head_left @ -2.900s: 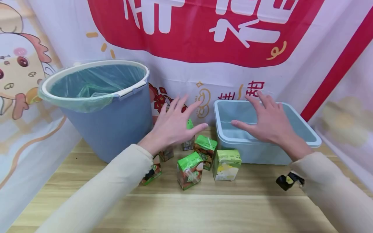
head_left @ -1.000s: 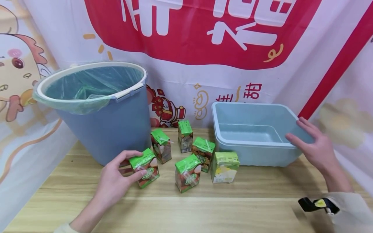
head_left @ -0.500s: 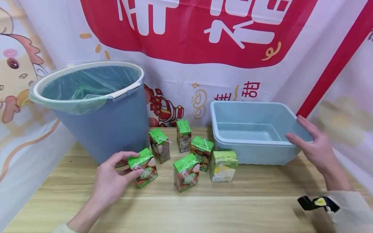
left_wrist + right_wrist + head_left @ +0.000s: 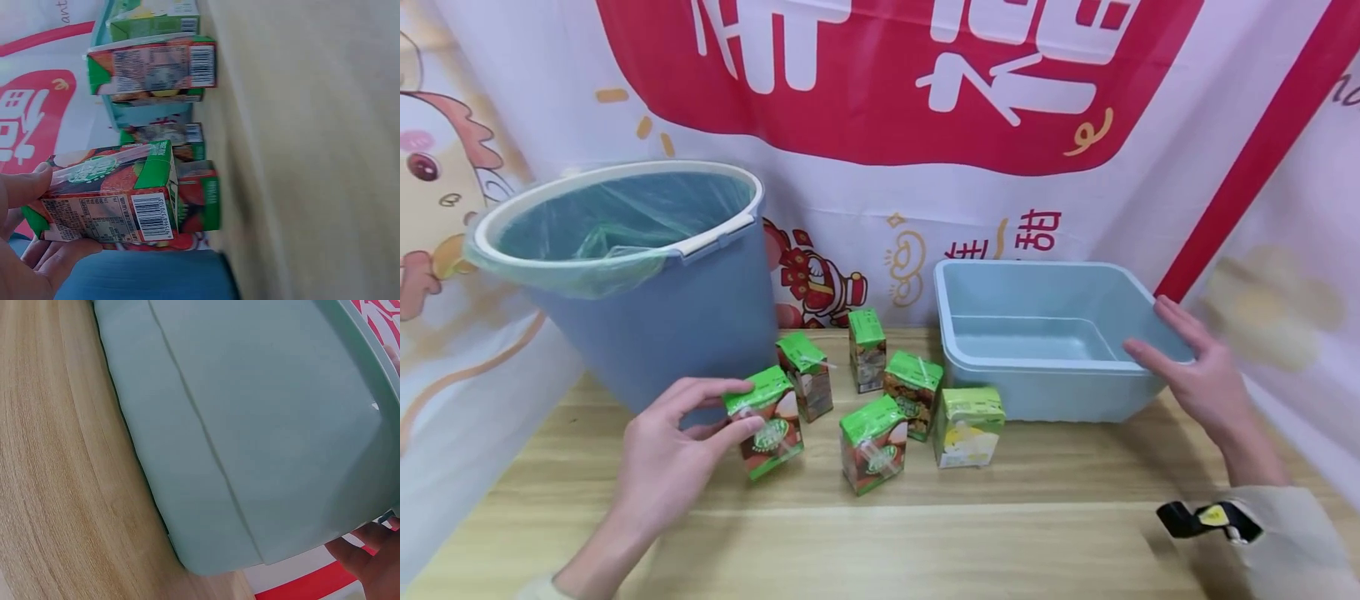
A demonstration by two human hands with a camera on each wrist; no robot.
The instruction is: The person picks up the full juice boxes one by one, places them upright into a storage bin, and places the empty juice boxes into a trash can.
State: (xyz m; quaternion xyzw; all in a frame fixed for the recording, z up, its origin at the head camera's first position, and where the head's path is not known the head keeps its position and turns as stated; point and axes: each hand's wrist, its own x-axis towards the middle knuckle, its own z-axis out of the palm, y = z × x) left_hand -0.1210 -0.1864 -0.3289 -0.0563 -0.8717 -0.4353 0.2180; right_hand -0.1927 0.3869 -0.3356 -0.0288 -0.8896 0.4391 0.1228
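My left hand (image 4: 670, 450) pinches a brown drink carton with a green top (image 4: 767, 429) between thumb and fingers, the carton slightly tilted. In the left wrist view the held carton (image 4: 106, 200) is lifted a little off the table, its barcode end toward the tabletop. My right hand (image 4: 1202, 375) holds the right end of a light blue plastic basin (image 4: 1030, 392), thumb over the rim and fingers outside. The right wrist view shows the basin's wall (image 4: 250, 425) with fingers (image 4: 350, 553) below its rim.
Other green-topped cartons stand nearby: one at front (image 4: 874, 446), one by the bin (image 4: 805, 375), one at the back (image 4: 867, 350), one near the basin (image 4: 913, 396). A yellow-green carton (image 4: 970, 429) stands before the basin. A lined blue bin (image 4: 700, 308) stands at left.
Both hands were spread in the air at first. Since then the left has taken hold of the carton and raised it slightly; the right has moved to the basin's right end.
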